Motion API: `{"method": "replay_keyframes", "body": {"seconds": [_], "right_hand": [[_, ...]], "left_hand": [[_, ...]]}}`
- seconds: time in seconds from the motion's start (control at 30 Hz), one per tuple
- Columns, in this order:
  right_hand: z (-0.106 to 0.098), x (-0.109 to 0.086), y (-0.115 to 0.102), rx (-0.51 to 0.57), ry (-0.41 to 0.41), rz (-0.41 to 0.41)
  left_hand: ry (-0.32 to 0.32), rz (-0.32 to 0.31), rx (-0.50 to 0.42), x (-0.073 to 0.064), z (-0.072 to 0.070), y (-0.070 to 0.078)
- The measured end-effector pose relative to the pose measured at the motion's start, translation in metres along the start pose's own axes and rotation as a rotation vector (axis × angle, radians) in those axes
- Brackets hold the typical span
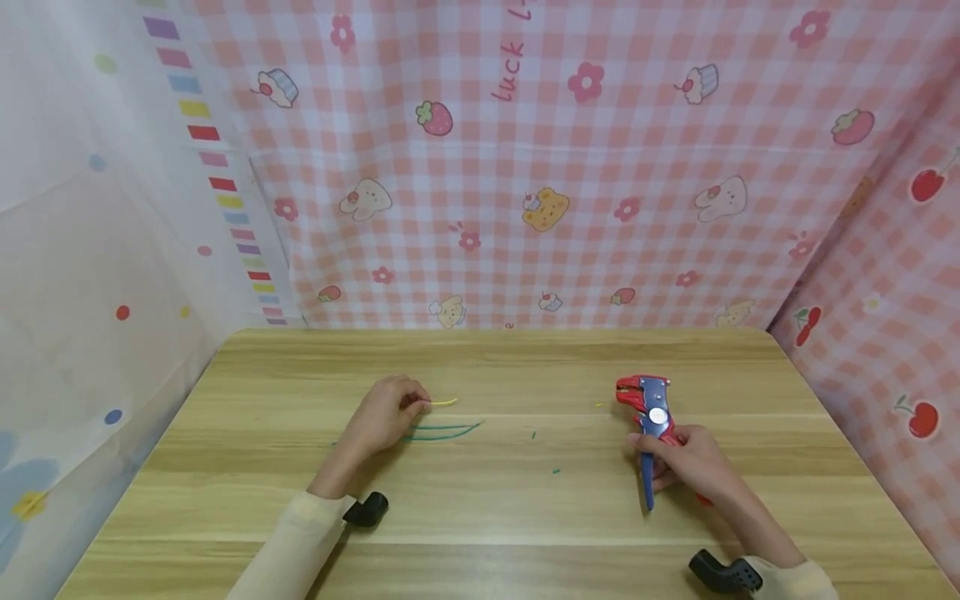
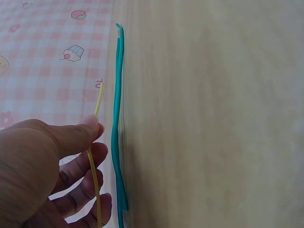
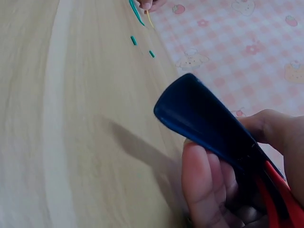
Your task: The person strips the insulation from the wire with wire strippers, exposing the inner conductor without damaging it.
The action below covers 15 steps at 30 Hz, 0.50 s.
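Between thumb and forefinger, my left hand (image 1: 384,414) pinches a thin yellow wire (image 1: 445,402); its tip points right, and in the left wrist view the rest of the wire (image 2: 94,173) trails down past the other fingers. Two green wires (image 1: 450,437) lie side by side on the table, just in front of that hand. On the right, my right hand (image 1: 696,462) grips a red and blue wire stripper (image 1: 655,404) by its handles, with the red jaws pointing away and to the left. In the right wrist view, a dark blue handle (image 3: 199,114) fills the middle.
Short green insulation scraps (image 1: 556,472) and a tiny yellow scrap (image 1: 597,405) lie on the wooden table (image 1: 480,517) between the hands. A pink checked curtain (image 1: 495,167) hangs behind the table's back edge, with more cloth at both sides.
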State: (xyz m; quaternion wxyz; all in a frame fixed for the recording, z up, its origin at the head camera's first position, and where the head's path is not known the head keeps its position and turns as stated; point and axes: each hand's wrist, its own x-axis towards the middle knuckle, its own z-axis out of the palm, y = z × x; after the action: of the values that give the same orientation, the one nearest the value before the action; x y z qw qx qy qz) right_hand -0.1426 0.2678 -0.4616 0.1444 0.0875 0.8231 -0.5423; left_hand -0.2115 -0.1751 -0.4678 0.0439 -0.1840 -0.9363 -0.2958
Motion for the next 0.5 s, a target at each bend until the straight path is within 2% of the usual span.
{"method": "replay_keyframes", "body": {"seconds": [0.23,0.5], "right_hand": [[-0.007,0.001,0.003,-0.06,0.023,0.02],[-0.013,-0.001,0.003,-0.187,0.07,0.008]], "left_hand": [[-0.031,-0.009,-0.017,0.002,-0.001,-0.002],[-0.051,-0.008,-0.011,0.006,0.0,-0.002]]}}
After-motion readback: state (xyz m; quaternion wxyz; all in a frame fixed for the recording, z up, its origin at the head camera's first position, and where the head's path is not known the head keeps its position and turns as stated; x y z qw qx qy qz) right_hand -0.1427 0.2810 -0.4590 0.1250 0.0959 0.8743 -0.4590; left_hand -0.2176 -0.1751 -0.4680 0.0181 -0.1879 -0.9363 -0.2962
